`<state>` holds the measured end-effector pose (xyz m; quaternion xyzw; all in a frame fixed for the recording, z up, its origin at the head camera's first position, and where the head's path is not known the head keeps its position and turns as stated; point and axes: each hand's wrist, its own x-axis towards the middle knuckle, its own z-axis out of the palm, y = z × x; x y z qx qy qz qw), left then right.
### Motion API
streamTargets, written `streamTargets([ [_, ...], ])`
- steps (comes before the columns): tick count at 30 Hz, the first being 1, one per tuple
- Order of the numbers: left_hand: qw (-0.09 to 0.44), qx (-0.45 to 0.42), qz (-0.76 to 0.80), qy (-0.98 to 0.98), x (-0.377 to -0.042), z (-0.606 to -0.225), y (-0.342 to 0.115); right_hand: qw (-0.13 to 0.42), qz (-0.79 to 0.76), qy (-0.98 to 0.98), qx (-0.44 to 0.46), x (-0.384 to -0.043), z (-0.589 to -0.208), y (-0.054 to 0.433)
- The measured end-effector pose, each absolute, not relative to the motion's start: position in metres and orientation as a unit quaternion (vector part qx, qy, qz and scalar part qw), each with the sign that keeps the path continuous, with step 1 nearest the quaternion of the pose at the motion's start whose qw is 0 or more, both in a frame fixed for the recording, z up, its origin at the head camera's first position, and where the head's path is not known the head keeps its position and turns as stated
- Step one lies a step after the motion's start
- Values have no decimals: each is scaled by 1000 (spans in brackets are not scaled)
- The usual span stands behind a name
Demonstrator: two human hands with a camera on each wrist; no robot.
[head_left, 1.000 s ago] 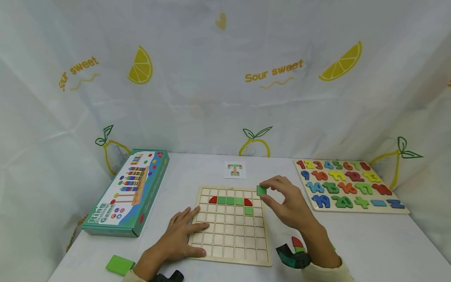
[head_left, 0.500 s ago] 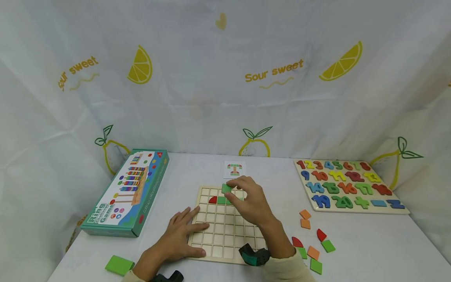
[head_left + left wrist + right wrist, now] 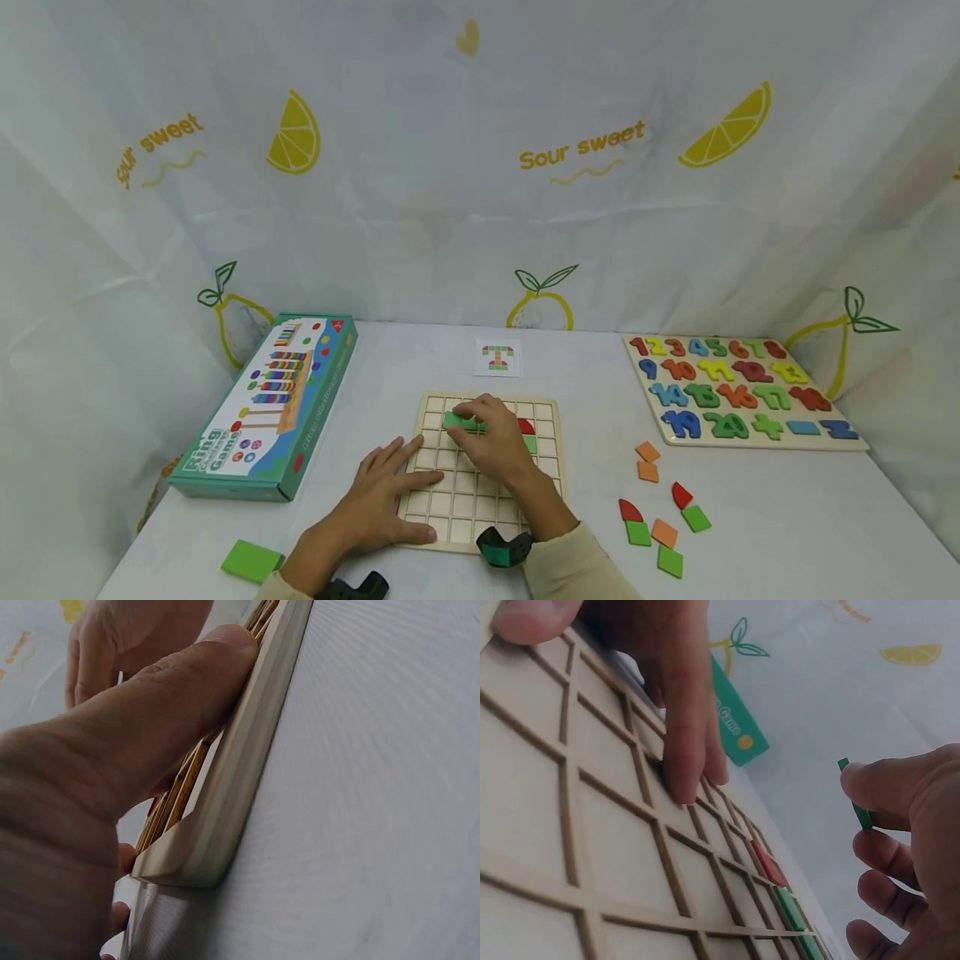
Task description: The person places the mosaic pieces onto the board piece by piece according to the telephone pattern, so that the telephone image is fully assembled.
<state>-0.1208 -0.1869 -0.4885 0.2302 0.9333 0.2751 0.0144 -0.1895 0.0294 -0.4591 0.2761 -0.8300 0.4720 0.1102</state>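
Note:
My left hand [image 3: 381,502] lies spread at the left edge of a wooden grid board [image 3: 462,507], its fingers reaching over the frame. In the left wrist view its thumb [image 3: 187,679] rests along the board's edge. A thin green square tile [image 3: 862,815] is pinched between the right hand's [image 3: 497,446] thumb and index finger. That hand is over the board's upper left, and the right wrist view shows the tile raised above the grid. A red quarter-round tile [image 3: 527,427] with a green tile [image 3: 531,444] below it sits in the grid, partly behind the right hand.
Loose red, green and orange tiles [image 3: 648,472] lie right of the board. A small pattern card [image 3: 497,358] is behind it. The number puzzle [image 3: 742,396] stands back right, a game box [image 3: 266,408] at left, and a green block [image 3: 252,562] near the left forearm.
My right hand has carried the green tile leftward, from the board's right edge to its upper left. The left hand has stayed on the board, and the head view has shifted slightly.

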Motion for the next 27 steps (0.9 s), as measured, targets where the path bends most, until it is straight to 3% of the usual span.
streamTargets([
  [15,13,233,268,935,-123,-487,-187,58,375,-896,230,-189,-479,19],
  [27,6,227,274,934,-121,-490,-186,95,317,-912,242,-187,-482,14],
])
